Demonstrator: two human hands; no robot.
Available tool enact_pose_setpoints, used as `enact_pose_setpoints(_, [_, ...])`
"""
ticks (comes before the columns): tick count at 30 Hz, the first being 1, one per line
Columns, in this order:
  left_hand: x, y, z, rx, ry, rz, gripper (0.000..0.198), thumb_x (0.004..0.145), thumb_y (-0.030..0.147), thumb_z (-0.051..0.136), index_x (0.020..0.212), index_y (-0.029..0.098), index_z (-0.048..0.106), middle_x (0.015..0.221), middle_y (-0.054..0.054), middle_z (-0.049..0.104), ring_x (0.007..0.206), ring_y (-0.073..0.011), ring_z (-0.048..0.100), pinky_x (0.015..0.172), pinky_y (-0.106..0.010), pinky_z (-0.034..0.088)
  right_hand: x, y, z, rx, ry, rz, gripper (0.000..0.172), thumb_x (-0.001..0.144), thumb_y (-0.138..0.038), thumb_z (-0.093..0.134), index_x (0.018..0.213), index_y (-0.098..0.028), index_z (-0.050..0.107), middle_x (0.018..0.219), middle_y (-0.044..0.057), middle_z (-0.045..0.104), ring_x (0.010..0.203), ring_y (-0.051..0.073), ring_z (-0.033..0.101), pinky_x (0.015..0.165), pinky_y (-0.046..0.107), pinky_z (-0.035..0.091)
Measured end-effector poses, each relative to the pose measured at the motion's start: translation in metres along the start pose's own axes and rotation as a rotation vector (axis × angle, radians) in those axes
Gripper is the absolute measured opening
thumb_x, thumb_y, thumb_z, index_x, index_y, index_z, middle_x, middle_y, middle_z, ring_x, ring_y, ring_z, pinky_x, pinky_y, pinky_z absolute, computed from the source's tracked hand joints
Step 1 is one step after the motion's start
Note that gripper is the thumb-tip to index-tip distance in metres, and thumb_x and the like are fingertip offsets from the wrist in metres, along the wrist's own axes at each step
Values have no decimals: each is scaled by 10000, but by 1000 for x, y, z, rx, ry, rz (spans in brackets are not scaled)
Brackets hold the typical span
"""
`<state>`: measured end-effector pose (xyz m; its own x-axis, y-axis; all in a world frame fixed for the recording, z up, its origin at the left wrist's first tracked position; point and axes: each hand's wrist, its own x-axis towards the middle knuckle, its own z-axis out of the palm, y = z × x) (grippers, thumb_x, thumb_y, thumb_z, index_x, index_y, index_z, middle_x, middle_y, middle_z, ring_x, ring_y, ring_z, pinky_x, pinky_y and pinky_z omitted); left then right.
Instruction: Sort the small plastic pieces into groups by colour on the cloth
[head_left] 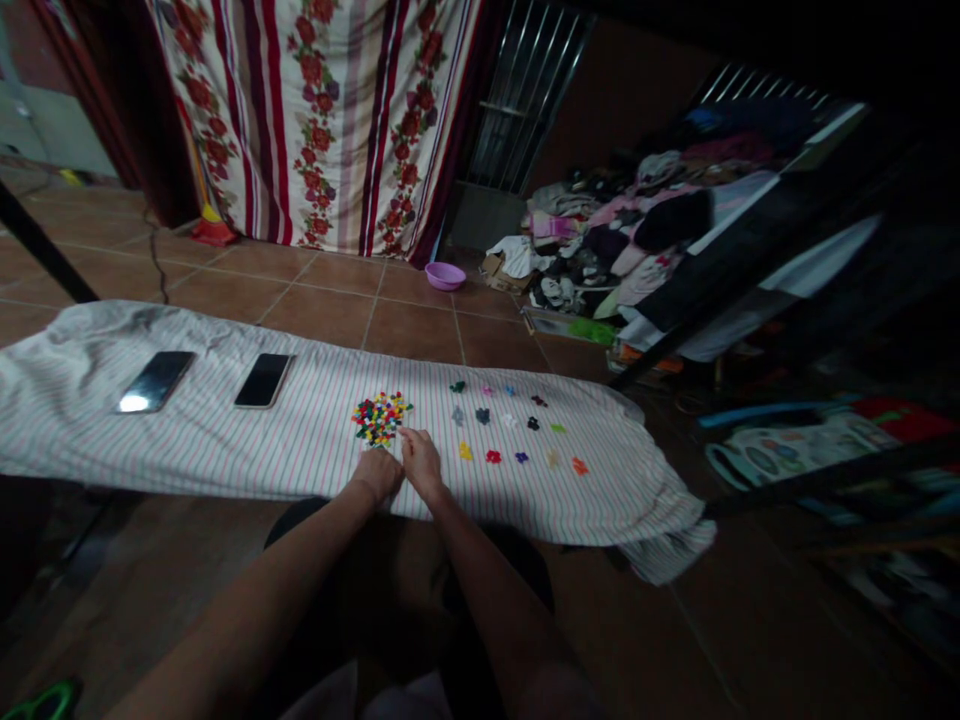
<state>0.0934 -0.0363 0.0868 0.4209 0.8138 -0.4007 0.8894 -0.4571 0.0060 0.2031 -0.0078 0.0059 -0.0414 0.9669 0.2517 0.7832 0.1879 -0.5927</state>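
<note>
Pieces (381, 417) lie heaped, bare cloth (322, 430) leftward | left hand (381, 472), right hand (421, 460) curled near front edge, contents unclear

Single head-worn view, facing 12 o'clock and downward.
It looks, wide and fairly near, from above the 6 o'clock edge of a bench draped in white striped cloth (322, 450), a heap of small multicoloured pieces (380, 418) off-centre towards 8; farther back it takes in a red-flowered striped fabric curtain (315, 125) at 11.
</note>
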Motion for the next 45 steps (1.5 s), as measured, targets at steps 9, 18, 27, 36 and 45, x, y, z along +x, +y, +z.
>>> enact_pose_setpoints(9, [3,4,-6,37,-52,24,271,855,160,494,1019,114,704,1045,-222,689,1034,-301,648,835,-419,519,-8,16,-16,86,33,7,277,831,-89,495,915,-221,724,914,50,638,894,162,594,869,274,475])
enact_pose_setpoints(18, [2,9,-10,62,-76,-7,289,873,163,461,1028,126,702,1067,-216,689,1045,-300,647,827,-419,519,-26,24,-22,145,7,2,231,835,-119,530,929,-224,714,930,45,645,844,147,616,805,257,499])
enact_pose_setpoints(27, [-5,9,-8,74,-82,-19,264,862,169,483,995,160,711,1083,-171,698,1049,-281,647,831,-389,513,-27,22,-35,95,-28,13,265,826,-105,513,948,-237,708,942,28,671,883,145,624,840,253,479])
enact_pose_setpoints(36, [-9,10,-6,90,-51,-37,258,859,197,495,1011,178,703,1089,-168,693,1064,-259,639,870,-385,493,-34,21,-32,94,-79,34,252,851,-143,515,1014,-218,692,953,40,676,871,137,628,839,241,472])
enact_pose_setpoints(45, [-15,12,-7,81,-28,-40,263,871,182,470,987,169,706,1063,-171,701,1034,-256,650,854,-371,489,-36,15,-35,90,-60,54,259,816,-106,534,932,-240,724,920,34,689,847,151,630,809,248,481])
